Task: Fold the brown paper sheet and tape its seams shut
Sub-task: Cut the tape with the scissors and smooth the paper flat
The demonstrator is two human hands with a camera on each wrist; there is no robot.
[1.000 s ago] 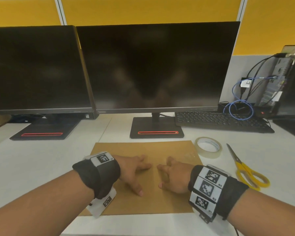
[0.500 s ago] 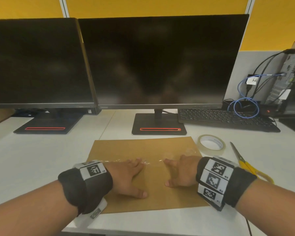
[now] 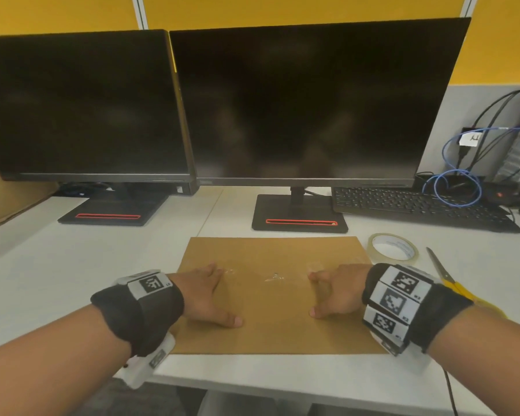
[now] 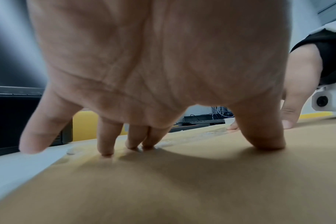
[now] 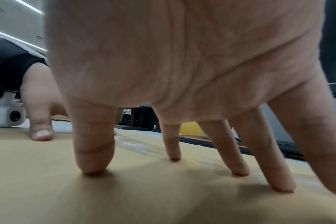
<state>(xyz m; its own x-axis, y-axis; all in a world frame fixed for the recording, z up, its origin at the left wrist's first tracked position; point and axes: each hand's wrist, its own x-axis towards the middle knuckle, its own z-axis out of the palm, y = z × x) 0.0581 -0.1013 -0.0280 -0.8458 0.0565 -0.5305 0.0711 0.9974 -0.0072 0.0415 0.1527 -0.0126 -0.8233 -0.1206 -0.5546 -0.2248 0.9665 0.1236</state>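
The folded brown paper sheet [image 3: 275, 313] lies flat on the white desk, with a strip of clear tape [image 3: 272, 277] running across its middle seam. My left hand [image 3: 206, 297] presses down on the sheet's left part, fingers spread and straight, fingertips [image 4: 105, 151] on the paper by the tape [image 4: 169, 144]. My right hand [image 3: 333, 291] presses on the right part the same way, its fingertips [image 5: 93, 168] planted on the sheet [image 5: 125, 189] beside the tape [image 5: 136, 145]. Neither hand holds anything.
A roll of clear tape [image 3: 393, 247] lies just right of the sheet, with yellow-handled scissors [image 3: 451, 280] beyond it. Two dark monitors [image 3: 306, 100] on stands sit behind, a black keyboard [image 3: 418, 207] and cables at the back right. The desk's front edge [image 3: 282, 382] is near.
Both hands have slid apart along the taped seam, left hand toward the left edge and right hand toward the right edge. The head view has shifted slightly.
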